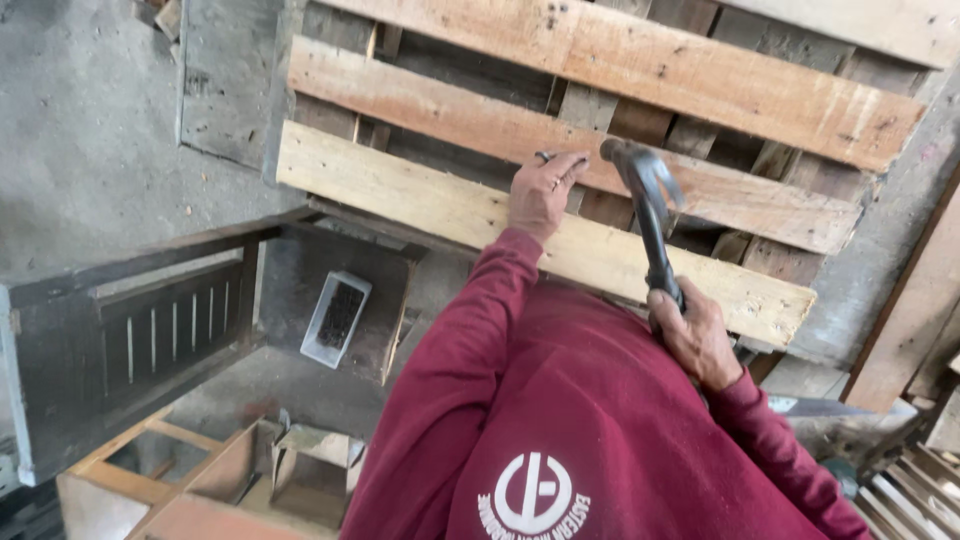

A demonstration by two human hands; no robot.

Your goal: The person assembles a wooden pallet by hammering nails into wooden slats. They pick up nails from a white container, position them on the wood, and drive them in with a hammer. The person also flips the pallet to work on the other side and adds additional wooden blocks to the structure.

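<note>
A wooden pallet (420,190) of pale and reddish slats lies in front of me. My left hand (543,192) pinches a small nail (545,157) upright against a slat, fingers closed around it. My right hand (697,337) grips the dark handle of a claw hammer (648,215). The hammer's head is raised just right of the nail, near the left fingertips. Both arms wear dark red sleeves.
A small white box of dark nails (336,318) sits on a dark wooden crate (340,290) left of me. Open cardboard boxes (300,470) lie lower left. More planks (915,300) lean at the right. Grey concrete floor (80,130) is at upper left.
</note>
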